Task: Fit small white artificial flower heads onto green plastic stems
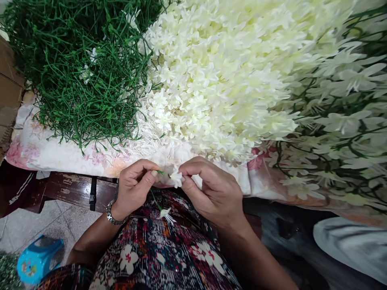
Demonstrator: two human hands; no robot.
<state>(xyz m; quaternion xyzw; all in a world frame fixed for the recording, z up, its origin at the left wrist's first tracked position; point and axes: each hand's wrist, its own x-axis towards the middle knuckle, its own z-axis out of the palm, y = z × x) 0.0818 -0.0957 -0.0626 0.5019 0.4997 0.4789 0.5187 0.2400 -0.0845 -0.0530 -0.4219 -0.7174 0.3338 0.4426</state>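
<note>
My left hand [135, 186] pinches a thin green plastic stem [160, 172] between thumb and fingertips, just in front of the table's edge. My right hand [211, 191] pinches a small white artificial flower [175, 178] at the tip of that stem. The two hands almost touch above my lap. Another white flower [165, 213] on the same stem hangs down over my patterned dress. A silver watch [112, 215] is on my left wrist.
A heap of loose white flowers [229, 72] covers the floral cloth [60, 153] on the table. Bare green stems [81, 68] are piled at the left. Finished flowered sprays [341, 121] lie at the right. A blue plastic stool [38, 257] stands on the floor.
</note>
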